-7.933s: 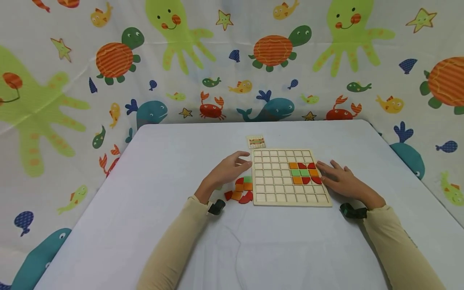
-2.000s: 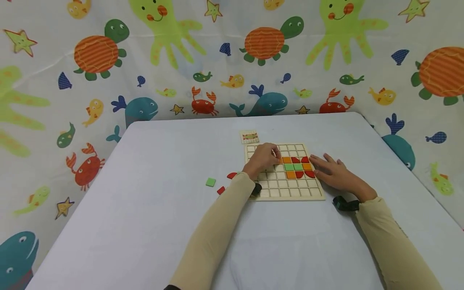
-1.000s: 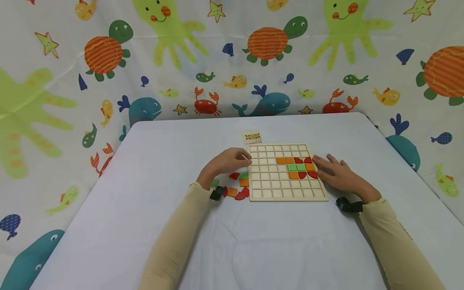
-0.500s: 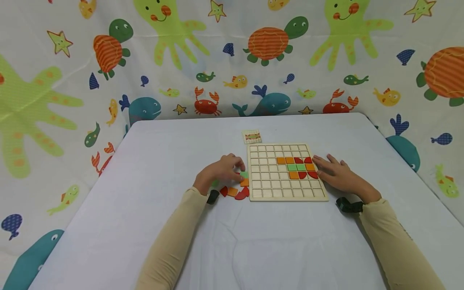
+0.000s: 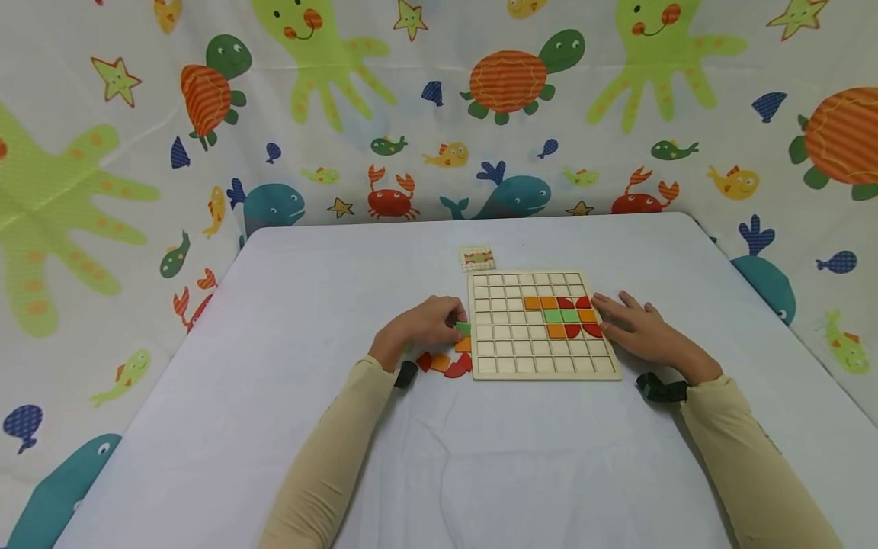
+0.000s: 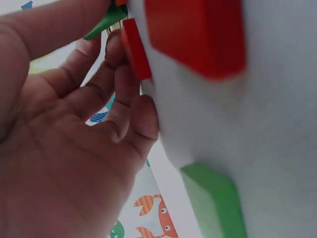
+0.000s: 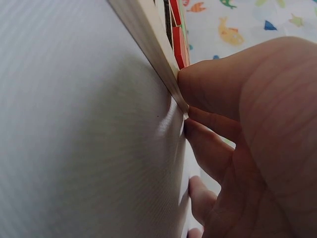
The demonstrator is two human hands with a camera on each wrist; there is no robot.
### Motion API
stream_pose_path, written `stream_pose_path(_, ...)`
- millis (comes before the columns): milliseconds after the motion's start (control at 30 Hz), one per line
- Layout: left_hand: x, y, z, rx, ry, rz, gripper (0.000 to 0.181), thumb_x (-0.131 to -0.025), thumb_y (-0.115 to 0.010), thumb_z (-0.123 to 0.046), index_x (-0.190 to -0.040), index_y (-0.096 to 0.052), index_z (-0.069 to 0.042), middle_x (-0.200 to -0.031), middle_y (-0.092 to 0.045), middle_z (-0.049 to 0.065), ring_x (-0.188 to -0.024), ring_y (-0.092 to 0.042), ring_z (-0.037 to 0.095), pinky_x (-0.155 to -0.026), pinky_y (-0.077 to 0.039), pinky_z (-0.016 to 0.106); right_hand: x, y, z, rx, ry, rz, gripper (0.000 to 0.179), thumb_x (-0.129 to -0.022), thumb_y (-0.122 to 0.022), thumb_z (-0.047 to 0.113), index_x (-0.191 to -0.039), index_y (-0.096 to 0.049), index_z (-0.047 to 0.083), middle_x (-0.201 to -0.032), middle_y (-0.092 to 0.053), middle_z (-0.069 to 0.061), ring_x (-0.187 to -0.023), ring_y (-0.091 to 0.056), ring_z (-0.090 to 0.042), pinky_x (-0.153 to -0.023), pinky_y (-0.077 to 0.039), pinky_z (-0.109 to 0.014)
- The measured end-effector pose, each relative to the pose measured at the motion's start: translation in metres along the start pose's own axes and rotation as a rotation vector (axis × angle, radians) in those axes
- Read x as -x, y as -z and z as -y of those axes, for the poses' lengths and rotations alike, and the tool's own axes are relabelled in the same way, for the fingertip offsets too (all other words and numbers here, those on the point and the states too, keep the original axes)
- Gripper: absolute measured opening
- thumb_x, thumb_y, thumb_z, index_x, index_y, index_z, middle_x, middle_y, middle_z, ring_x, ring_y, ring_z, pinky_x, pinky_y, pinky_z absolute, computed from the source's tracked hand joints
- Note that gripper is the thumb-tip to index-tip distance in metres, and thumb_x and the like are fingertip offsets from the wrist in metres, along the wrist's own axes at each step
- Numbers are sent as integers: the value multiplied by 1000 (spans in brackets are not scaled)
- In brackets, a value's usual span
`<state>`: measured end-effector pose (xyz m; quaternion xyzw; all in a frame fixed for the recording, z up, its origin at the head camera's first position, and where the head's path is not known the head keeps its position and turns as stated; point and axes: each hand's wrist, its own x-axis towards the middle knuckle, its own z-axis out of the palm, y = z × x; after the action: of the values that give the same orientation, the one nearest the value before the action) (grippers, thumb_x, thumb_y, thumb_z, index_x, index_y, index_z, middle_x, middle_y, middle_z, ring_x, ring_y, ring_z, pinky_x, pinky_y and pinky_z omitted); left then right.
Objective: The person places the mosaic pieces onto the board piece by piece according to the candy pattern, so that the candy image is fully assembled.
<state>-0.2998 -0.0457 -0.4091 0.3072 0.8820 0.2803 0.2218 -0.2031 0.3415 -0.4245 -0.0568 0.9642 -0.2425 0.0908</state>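
Observation:
My left hand (image 5: 424,322) pinches a green square tile (image 5: 464,329) between thumb and fingertips, just off the board's left edge. In the left wrist view that green tile (image 6: 107,23) is tilted, with a red piece (image 6: 136,49) beside the fingers. The wooden grid board (image 5: 507,358) lies flat, bearing orange squares (image 5: 531,303), green squares (image 5: 569,316) and red rounded pieces (image 5: 591,330) toward its right side. My right hand (image 5: 638,329) rests at the board's right edge, fingers spread; in the right wrist view the thumb touches the board's side (image 7: 148,44).
Loose pieces lie left of the board: an orange square (image 5: 440,364), red pieces (image 5: 456,369) and a green tile (image 6: 210,198) partly behind the left wrist. A small pattern card (image 5: 477,258) sits behind the board. A patterned curtain (image 5: 425,99) rises beyond the white table (image 5: 329,267).
An orange square joined the board's upper coloured row. The left hand then returned to the loose pieces, lowered to them and took up a green tile. The right hand stayed at the board's edge.

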Motion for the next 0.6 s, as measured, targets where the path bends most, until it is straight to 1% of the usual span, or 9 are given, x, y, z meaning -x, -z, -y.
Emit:
stream_pose_path(100, 1, 0, 2, 64, 9, -30, 13, -102, -72, -13, -112, -65, -8, -105, -64, 5, -103, -57, 23, -88, -49, 33, 0, 0, 0, -2, 5, -1, 65, -111, -57, 30, -163, -35, -3, -169, -25, -31, -156, -1, -60, -117, 3, -79)
stream_pose_path(200, 2, 2, 4, 137, -1, -81, 13, -102, -72, -14, -112, -68, -7, -104, -67, 6, -98, -60, 24, -85, -52, 34, 0, 0, 1, 4, 12, -1, 65, -111, -57, 29, -163, -35, -3, -169, -25, -31, -155, -2, -60, -117, 2, -79)
stream_pose_path(300, 3, 4, 7, 177, -15, -138, 13, -101, -74, -14, -111, -71, -7, -103, -71, 6, -94, -63, 24, -84, -53, 34, 0, 0, 1, 13, 16, -1, 65, -111, -57, 30, -163, -36, -2, -169, -25, -31, -156, -2, -60, -117, 2, -79)
stream_pose_path(533, 3, 7, 11, 262, 20, -236, 14, -99, -77, -16, -111, -76, -8, -101, -75, 6, -93, -65, 25, -83, -52, 38, 2, 1, 4, -6, 25, -6, 64, -111, -56, 28, -162, -36, -4, -169, -25, -31, -156, -2, -61, -117, 2, -79)
stream_pose_path(600, 3, 8, 12, 296, 17, -260, 15, -99, -77, -16, -112, -77, -8, -99, -76, 6, -91, -67, 25, -83, -52, 39, 2, 1, 4, -6, 26, -4, 64, -111, -56, 29, -163, -36, -3, -169, -25, -31, -156, -2, -60, -117, 2, -79)
